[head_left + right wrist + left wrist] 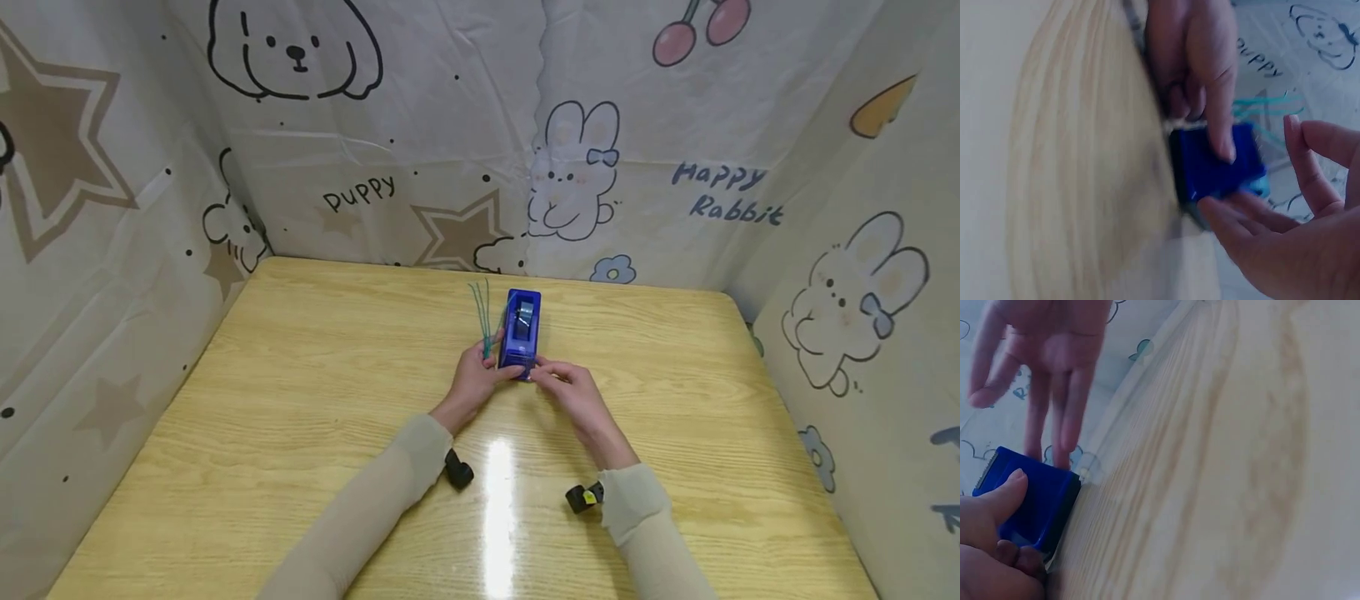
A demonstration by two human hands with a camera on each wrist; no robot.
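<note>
A blue tape dispenser (519, 333) with a roll of clear tape (523, 318) in it stands toward the back of the table. My left hand (474, 379) grips its near left end, the thumb laid across the front face, as the left wrist view also shows. Thin green strands (482, 317) stick up beside the left fingers; their lower ends are hidden by that hand. My right hand (577, 396) is at the dispenser's near right side. In the right wrist view its lower fingers (1235, 219) reach straight to the dispenser, while thumb and forefinger come close together above.
The wooden table (337, 375) extends around both arms, with a bright glare strip in front. Printed cloth (450, 125) walls in the back and sides. A small black wrist camera (459, 471) hangs at the left cuff, another black camera (581, 498) at the right.
</note>
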